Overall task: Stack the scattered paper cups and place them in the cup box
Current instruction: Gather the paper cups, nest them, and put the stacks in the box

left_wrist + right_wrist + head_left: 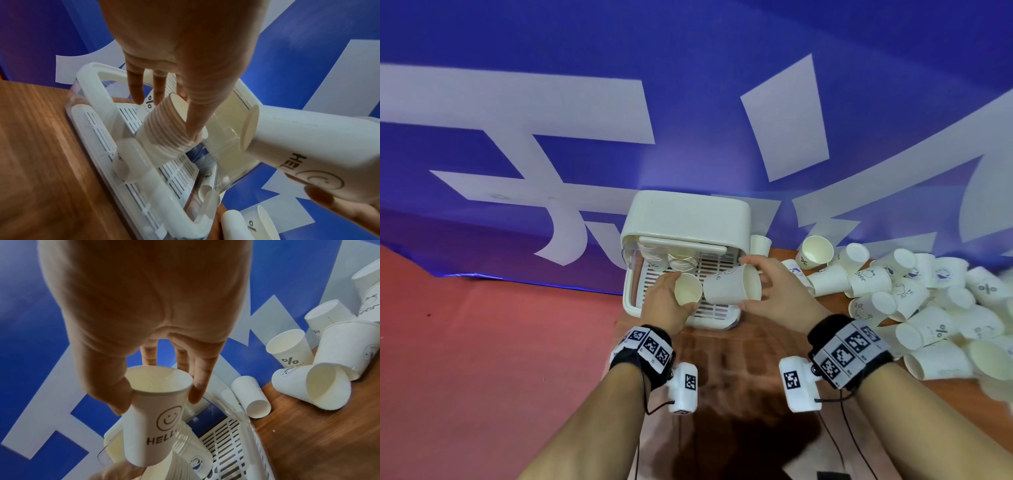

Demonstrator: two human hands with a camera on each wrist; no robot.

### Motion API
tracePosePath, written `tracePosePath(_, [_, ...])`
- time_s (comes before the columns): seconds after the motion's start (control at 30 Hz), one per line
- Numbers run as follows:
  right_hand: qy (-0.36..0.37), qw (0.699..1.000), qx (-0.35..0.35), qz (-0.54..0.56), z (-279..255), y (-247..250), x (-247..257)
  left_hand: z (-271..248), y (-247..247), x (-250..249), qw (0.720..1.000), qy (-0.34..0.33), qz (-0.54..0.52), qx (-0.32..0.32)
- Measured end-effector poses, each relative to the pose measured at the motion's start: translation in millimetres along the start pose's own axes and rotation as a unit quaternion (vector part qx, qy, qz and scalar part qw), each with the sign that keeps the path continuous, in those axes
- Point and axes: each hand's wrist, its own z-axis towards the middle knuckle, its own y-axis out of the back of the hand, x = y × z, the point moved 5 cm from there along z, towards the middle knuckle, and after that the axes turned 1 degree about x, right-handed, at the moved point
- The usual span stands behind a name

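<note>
The head view looks forward and down from above both forearms onto the wooden table (726,363), the cup box (685,219) at its far edge and the blue banner (551,41) behind. The left wrist view looks along the left hand (185,48), very near, down into the box's slatted tray (176,177). The right wrist view looks along the right hand (131,301), equally near, toward the loose cups (312,386) on the right. All three share the box, banner and smiley cup (156,418).
</note>
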Motion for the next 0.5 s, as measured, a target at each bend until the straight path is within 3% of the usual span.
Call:
tracePosePath(0.1, [0.016, 0.999, 0.008, -0.029, 1, -9, 7, -2, 5, 0, 0.999, 0.009, -0.028, 0.017])
tracePosePath(0.33, [0.045, 0.992, -0.025, -0.112, 17, -30, 28, -16, 34, 15, 0.996, 0.005, -0.079, -0.042])
tracePosePath(0.5, [0.062, 0.979, -0.001, -0.192, 27, -56, 40, -16, 51, 29, 0.994, 0.024, -0.084, -0.072])
